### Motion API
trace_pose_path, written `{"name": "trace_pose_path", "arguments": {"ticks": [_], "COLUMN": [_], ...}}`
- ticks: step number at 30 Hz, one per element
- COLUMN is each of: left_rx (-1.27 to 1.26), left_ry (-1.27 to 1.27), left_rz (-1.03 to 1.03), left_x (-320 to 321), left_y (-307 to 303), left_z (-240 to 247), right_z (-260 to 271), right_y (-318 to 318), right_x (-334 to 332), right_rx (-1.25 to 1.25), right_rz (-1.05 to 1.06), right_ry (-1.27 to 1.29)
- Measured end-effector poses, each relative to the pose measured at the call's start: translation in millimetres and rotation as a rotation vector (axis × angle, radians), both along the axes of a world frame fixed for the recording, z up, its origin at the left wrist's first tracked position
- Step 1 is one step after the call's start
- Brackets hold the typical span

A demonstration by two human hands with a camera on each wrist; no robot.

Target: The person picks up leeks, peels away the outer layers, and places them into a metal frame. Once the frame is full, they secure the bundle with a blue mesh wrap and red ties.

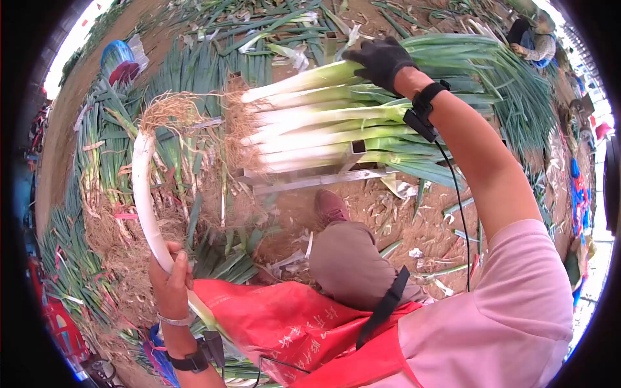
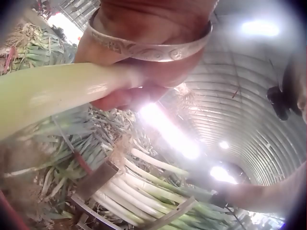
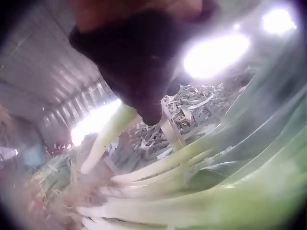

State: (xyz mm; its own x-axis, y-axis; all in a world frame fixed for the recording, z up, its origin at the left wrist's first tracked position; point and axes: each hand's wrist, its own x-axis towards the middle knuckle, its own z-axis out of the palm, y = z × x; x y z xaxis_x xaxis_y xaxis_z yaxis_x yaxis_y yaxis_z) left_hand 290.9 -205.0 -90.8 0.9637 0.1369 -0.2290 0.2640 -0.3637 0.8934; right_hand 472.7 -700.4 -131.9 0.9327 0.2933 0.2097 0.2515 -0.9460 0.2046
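In the head view my bare left hand (image 1: 171, 275) grips a single leek (image 1: 143, 187) partway down its white stalk. The stalk stands bent upward, with bushy brown roots (image 1: 169, 111) at its top, and its green end runs down past the red apron. From the left wrist, the fingers are seen curled round the pale stalk (image 2: 53, 88). My right hand (image 1: 383, 63), in a black glove, holds the far-side leek (image 1: 304, 81) of a row lying on a metal rack (image 1: 323, 180). The right wrist view shows that leek's stalk (image 3: 108, 136) coming out beneath the gloved fingers.
Bundled leeks with roots (image 1: 97, 168) lie on the ground at the left. Loose leaves (image 1: 278, 32) cover the soil beyond the rack. My shoe (image 1: 330, 205) is close to the rack's near side. Another person (image 1: 540, 45) sits at the far right.
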Motion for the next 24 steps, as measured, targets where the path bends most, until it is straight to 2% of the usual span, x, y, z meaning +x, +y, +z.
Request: {"name": "trace_pose_path", "arguments": {"ticks": [2,5,6,7,9,11,13,14,16,17,18,19,21,22,23,24], "left_rx": [0.006,-0.086,-0.112,-0.035,-0.136,-0.171,-0.208,-0.265,-0.252,-0.255,-0.239,-0.226,-0.269,-0.367,-0.391,-0.351], "left_ry": [-0.007,0.084,0.108,0.138,0.108,0.024,-0.085,-0.127,-0.236,-0.274,-0.330,-0.390,-0.486,-0.476,-0.515,-0.566], "left_rz": [0.022,-0.056,-0.058,-0.052,-0.074,-0.095,-0.092,-0.073,-0.079,-0.068,-0.059,-0.053,-0.156,-0.405,-0.454,-0.428], "left_x": [3.3,14.1,18.9,26.4,41.7,52.8,71.0,76.7,82.7,88.5,87.8,85.6,86.5,88.8,76.6,82.1], "left_y": [-1.7,-3.7,-6.5,-9.8,-3.3,7.7,17.9,15.7,9.5,9.3,-1.5,-14.1,-32.4,-29.3,-49.3,-54.9], "left_z": [-2.2,-7.4,-7.9,-4.1,2.8,17.6,40.4,59.2,98.7,116.2,135.5,155.2,186.9,203.1,217.8,233.2], "right_z": [-25.2,-67.5,-75.1,-81.1,-93.0,-89.0,-39.6,-22.8,19.2,34.0,48.0,63.9,84.9,87.1,107.4,132.3], "right_y": [-7.3,-15.2,0.7,15.2,21.9,4.7,33.2,43.3,81.7,114.4,136.8,165.5,211.5,239.1,253.2,258.4], "right_x": [12.5,28.7,37.1,42.9,46.5,45.6,28.9,18.3,-13.5,-39.2,-52.6,-74.7,-90.3,-95.8,-103.7,-112.4], "right_rx": [0.011,0.009,-0.001,-0.020,0.004,0.140,0.199,0.344,0.862,1.158,0.965,1.170,1.241,1.403,1.277,1.200], "right_rz": [-0.054,0.024,-0.091,-0.198,-0.209,0.070,0.027,0.074,0.231,0.467,0.637,0.685,0.773,0.841,0.803,0.896], "right_ry": [0.098,0.032,0.202,0.384,0.304,0.166,0.098,0.097,0.398,0.387,0.200,0.368,0.360,0.290,0.193,0.112]}}
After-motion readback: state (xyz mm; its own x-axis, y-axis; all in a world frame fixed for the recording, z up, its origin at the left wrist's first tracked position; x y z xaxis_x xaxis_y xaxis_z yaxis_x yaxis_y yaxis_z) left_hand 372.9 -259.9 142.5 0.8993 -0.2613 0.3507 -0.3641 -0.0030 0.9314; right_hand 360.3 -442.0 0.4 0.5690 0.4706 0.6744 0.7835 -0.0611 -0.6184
